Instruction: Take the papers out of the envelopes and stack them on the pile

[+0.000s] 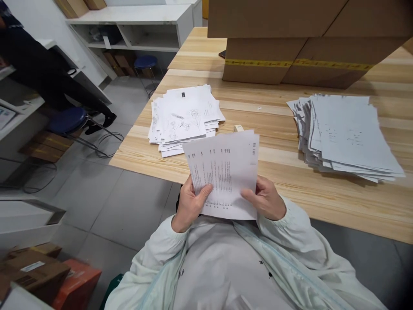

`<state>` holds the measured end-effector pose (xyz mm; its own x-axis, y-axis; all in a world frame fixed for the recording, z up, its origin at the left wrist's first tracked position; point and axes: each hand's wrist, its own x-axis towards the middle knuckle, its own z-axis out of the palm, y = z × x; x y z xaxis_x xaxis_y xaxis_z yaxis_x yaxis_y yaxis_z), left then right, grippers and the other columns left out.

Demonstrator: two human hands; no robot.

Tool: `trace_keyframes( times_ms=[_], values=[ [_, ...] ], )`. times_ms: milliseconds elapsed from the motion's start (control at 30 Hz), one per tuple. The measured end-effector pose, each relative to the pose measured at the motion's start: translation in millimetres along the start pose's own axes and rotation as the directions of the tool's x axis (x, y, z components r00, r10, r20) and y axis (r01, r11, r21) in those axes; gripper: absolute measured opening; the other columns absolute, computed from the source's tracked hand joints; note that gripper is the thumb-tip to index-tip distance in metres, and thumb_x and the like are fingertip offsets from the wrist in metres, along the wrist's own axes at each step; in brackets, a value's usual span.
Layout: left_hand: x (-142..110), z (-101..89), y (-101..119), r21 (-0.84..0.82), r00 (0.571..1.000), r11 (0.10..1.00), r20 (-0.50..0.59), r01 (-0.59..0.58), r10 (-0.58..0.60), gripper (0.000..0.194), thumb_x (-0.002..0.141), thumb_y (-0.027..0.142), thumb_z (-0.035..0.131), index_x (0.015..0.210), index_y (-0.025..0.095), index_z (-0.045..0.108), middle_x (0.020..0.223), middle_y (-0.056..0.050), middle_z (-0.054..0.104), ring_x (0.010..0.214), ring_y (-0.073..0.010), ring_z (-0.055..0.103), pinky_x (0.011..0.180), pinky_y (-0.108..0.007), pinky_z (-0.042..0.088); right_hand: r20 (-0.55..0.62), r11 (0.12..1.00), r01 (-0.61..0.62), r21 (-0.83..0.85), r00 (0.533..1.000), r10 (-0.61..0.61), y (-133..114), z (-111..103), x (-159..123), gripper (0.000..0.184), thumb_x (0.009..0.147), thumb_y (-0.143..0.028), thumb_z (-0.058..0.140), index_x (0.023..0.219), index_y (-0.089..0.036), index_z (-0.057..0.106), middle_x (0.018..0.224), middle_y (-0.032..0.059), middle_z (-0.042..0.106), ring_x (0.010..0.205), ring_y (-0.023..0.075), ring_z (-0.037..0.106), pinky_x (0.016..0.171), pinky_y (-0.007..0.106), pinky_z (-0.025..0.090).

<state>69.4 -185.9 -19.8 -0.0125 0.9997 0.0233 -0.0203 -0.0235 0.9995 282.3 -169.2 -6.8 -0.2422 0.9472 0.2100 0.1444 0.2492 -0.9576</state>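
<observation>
A small sheaf of printed paper sheets (226,172) is held up in front of my body, at the table's near edge. My left hand (192,202) grips its left side, thumb on the front and fingers behind. On the opposite side my right hand (266,198) pinches it the same way. Rows of text run sideways on the top sheet. Beyond it to the left lies an uneven paper stack (187,116) with plant drawings on top. Further right sits a thicker, ragged paper stack (351,133). A small pale object (238,128) peeks out behind the held sheets.
Large cardboard boxes (258,60) with yellow tape stand at the back of the wooden table (258,103). A dark phone-like object (222,54) lies beside them. At left are a person's legs (77,92), blue stools (67,119) and white shelving (129,15). Cartons (35,271) sit lower left.
</observation>
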Motion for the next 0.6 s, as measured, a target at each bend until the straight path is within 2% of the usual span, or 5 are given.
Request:
trace_keyframes(
  times_ms=[133,200,267,467,600],
  values=[
    [-1,-0.2,3,-0.196,0.991,0.976,0.106,0.101,-0.081,0.065,0.088,0.068,0.055,0.135,0.023,0.057,0.131,-0.012,0.067,0.124,-0.0302,0.062,0.102,-0.044,0.052,-0.218,0.984,-0.176,0.030,0.960,0.178,2,6,0,0.051,0.085,-0.066,0.061,0.064,-0.020,0.066,0.060,0.0032,0.066,0.051,0.0170,0.058,0.044,0.028,0.047],
    [0,-0.7,5,-0.309,0.971,0.932,0.199,0.191,-0.133,0.079,0.090,0.078,0.034,0.146,0.025,0.048,0.132,-0.013,0.066,0.126,-0.0320,0.060,0.101,-0.048,0.052,-0.241,0.969,-0.222,0.107,0.940,0.242,5,5,1,0.055,0.085,-0.070,0.057,0.061,-0.021,0.064,0.058,0.0031,0.065,0.049,0.0172,0.057,0.043,0.029,0.047],
    [0,-1.3,7,-0.346,0.944,0.898,0.278,0.270,-0.177,0.085,0.088,0.081,0.028,0.152,0.025,0.041,0.129,-0.013,0.068,0.124,-0.0335,0.062,0.098,-0.050,0.053,-0.216,0.959,-0.247,0.143,0.937,0.273,7,3,1,0.056,0.085,-0.072,0.056,0.062,-0.022,0.064,0.057,0.0029,0.064,0.048,0.0174,0.056,0.044,0.030,0.048],
    [-7,-1.9,12,-0.422,0.934,0.857,0.317,0.295,-0.166,0.092,0.070,0.083,0.061,0.140,0.024,0.056,0.131,-0.012,0.068,0.130,-0.0359,0.057,0.104,-0.046,0.050,-0.187,0.977,-0.203,0.062,0.959,0.211,10,1,1,0.055,0.083,-0.072,0.060,0.067,-0.020,0.068,0.064,0.0023,0.067,0.054,0.0160,0.058,0.050,0.029,0.048],
    [-9,0.8,13,-0.468,0.922,0.800,0.269,0.377,-0.277,0.068,0.075,0.058,0.078,0.130,0.020,0.065,0.126,-0.012,0.071,0.130,-0.0340,0.058,0.110,-0.043,0.046,-0.178,0.962,-0.239,0.133,0.949,0.260,12,6,1,0.057,0.079,-0.073,0.063,0.062,-0.019,0.065,0.057,0.0015,0.063,0.049,0.0149,0.054,0.046,0.029,0.044]
  ],
)
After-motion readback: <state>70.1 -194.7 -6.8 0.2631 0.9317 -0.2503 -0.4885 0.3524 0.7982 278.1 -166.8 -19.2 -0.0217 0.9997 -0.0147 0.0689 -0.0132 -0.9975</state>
